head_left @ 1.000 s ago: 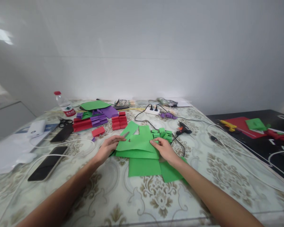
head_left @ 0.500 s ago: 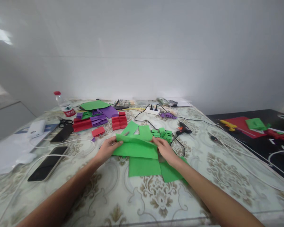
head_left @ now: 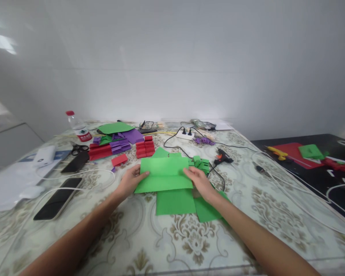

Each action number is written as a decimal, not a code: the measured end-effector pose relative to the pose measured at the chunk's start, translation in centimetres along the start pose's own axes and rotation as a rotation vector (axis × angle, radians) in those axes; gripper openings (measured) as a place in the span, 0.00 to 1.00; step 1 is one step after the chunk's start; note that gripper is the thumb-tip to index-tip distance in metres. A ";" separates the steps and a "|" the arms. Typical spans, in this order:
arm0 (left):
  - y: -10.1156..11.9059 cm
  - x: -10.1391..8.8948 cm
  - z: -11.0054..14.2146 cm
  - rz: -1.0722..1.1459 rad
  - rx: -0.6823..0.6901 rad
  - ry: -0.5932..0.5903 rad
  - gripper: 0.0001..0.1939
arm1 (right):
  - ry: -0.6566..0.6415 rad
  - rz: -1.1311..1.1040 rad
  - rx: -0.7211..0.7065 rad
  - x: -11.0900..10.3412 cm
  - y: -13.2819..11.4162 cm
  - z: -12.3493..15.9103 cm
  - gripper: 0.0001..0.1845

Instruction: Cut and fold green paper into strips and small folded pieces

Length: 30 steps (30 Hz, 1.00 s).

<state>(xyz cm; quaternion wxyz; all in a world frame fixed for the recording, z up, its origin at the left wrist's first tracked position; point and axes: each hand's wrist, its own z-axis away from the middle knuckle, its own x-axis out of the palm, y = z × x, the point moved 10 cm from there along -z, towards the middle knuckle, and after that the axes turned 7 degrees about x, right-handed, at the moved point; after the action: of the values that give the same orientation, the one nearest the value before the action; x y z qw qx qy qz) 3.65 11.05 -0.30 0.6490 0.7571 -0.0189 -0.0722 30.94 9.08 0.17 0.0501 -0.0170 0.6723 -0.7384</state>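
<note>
A sheet of green paper (head_left: 164,174) with a crease across its middle is held up by both hands above the table. My left hand (head_left: 131,179) pinches its left edge, thumb on the front face. At the right edge my right hand (head_left: 199,182) grips it in the same way. Below and behind it lie more green pieces: a flat green sheet (head_left: 175,202), another green sheet (head_left: 208,209) partly under my right forearm, and a heap of small folded green strips (head_left: 200,164). The held sheet hides part of what lies behind.
Left of my hands are red folded pieces (head_left: 145,147), purple folded paper (head_left: 120,146), scissors (head_left: 79,148), two phones, one nearer phone (head_left: 59,198), and a bottle (head_left: 79,128). A glue gun (head_left: 223,155) and a power strip (head_left: 185,134) stand beyond, with cables crossing the patterned tablecloth.
The upper part of the green sheet, folded over before, has opened upward, so the sheet now shows a flatter face with a crease. Both hands stay almost in place.
</note>
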 end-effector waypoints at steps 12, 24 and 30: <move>0.7 -0.9 0.4 -0.048 0.000 0.120 0.37 | 0.048 -0.101 -0.028 -0.4 0.4 0.3 0.30; 2.7 -0.4 0.1 -0.209 0.137 0.037 0.16 | 0.070 0.092 -0.167 -0.5 -1.5 0.5 0.20; 2.7 -0.3 0.1 -0.239 0.147 0.031 0.18 | 0.071 0.117 -0.162 -0.8 -1.4 0.5 0.23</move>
<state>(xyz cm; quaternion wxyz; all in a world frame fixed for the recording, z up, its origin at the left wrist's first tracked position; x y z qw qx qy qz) 3.49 10.55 2.39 0.5787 0.8006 0.0761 -0.1356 31.66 8.83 1.69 0.0680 0.0444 0.7309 -0.6776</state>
